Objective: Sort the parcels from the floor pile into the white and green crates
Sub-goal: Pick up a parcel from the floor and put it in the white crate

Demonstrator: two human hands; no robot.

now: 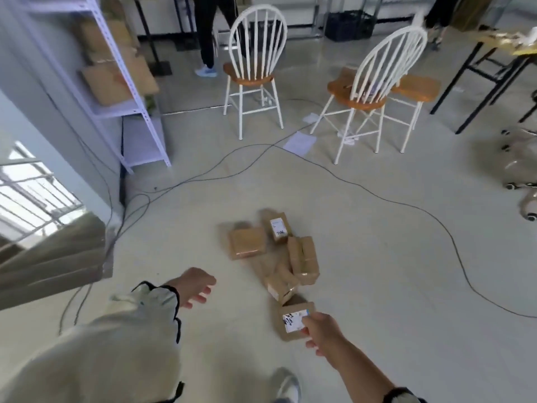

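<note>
Boxy cardboard parcel point(291, 320) in R hand point(322, 330)

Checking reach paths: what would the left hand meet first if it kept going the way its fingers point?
Probably the small brown cardboard parcel at the near end of the parcel pile; height of the left hand unclear.

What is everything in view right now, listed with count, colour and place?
parcels: five countable, brown, piled on floor, centre
nearest parcel: one of them, brown with white label, pile's near end
chairs: two, white with orange seats, beyond pile
stool seat: one, orange, behind right chair
cables: several, dark, across floor
shelving: one, white, left
paper sheet: one, white, floor by chairs
other person: one, dark trousers, far back
left hand: one, open, above floor left of pile
right hand: one, grips nearest parcel
</note>
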